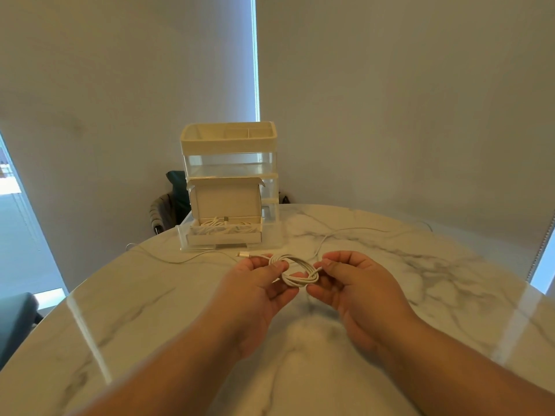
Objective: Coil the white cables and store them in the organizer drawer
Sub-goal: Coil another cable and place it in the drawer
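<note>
A small coil of white cable (295,270) hangs between my two hands above the marble table. My left hand (259,285) pinches its left side, and the plug end (242,253) sticks out past my fingers. My right hand (350,280) pinches the right side of the coil. Behind them stands the cream and clear organizer (229,163), its bottom drawer (223,235) pulled out. In the drawer sits an open cardboard box (225,205) with white cables inside.
Two loose white cables lie on the round marble table (150,310): one (168,259) runs left from the drawer, another (354,231) trails right. A dark chair (172,202) stands behind the organizer and a dark seat (15,319) at the left edge.
</note>
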Tool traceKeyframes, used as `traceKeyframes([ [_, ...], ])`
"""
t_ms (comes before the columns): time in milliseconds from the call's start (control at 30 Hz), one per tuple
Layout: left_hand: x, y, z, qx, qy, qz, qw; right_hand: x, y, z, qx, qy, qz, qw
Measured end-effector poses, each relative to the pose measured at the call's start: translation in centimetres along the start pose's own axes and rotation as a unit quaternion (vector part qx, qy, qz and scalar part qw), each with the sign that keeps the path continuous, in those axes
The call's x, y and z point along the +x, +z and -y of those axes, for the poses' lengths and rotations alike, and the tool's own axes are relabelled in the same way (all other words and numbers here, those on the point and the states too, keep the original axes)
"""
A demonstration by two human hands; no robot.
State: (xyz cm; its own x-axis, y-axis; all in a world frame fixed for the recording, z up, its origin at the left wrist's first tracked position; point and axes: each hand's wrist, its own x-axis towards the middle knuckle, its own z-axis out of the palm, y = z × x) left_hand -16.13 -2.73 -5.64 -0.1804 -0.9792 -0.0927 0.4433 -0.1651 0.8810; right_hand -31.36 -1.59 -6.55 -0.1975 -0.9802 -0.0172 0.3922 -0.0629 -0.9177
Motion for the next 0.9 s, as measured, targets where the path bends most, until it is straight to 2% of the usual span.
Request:
traceKeyframes([
  [67, 0.0, -0.1, 0.1, 0.016, -0.002, -0.004, 1.000, -0.1, -0.1, -0.1, -0.077, -0.030, 0.016, 0.996],
  [133, 0.1, -0.1, 0.3, 0.018, -0.003, -0.006, 1.000, -0.4, -0.3, -0.1, -0.191, -0.085, 0.041, 0.977],
  [200, 0.2, -0.1, 0.5, 0.005, -0.004, -0.005, 1.000, -0.8, -0.3, -0.1, -0.263, -0.099, 0.078, 0.957],
  [333, 0.2, -0.2, 0.4, 0.000, -0.002, -0.004, 1.000, -0.8, -0.3, -0.2, -0.284, -0.092, 0.112, 0.948],
  [567, 0.5, -0.4, 0.2, -0.021, 0.015, -0.029, 0.999, -0.2, -0.6, 0.0, -0.305, -0.125, 0.047, 0.943],
  [700, 0.6, -0.4, 0.1, -0.027, 0.022, -0.038, 0.999, -0.4, -0.6, 0.4, -0.352, -0.142, 0.036, 0.924],
  [900, 0.7, -0.3, 0.4, 0.007, 0.025, -0.044, 0.999, 0.5, -0.8, -0.4, -0.275, -0.079, 0.048, 0.957],
])
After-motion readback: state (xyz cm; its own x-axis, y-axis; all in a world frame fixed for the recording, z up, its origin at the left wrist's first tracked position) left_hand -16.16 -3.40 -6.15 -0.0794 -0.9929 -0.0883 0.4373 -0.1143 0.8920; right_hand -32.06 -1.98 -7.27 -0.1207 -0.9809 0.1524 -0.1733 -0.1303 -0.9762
